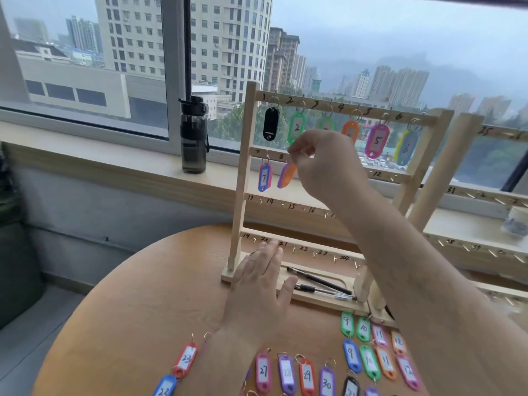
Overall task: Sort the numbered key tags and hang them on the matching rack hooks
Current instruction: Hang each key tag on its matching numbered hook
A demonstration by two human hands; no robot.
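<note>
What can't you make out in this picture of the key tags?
Head view:
Number on the orange-purple tag: turned edge-on, its ring pinched by the right hand.
Numbers on the green tag under hook 3 and the orange tag under hook 4: covered by that hand.
Blue tag at the bottom: cut off by the picture's edge.

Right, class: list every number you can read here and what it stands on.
"1", "2", "4", "5", "6": top bar
"7", "8", "12": second bar
"13" to "16": third bar
"19" to "24": bottom bar
"2", "5", "6", "7": hung tags
"9" to "12", "22", "23", "27" to "30": table tags
"25", "31": second rack; rest blurred
</note>
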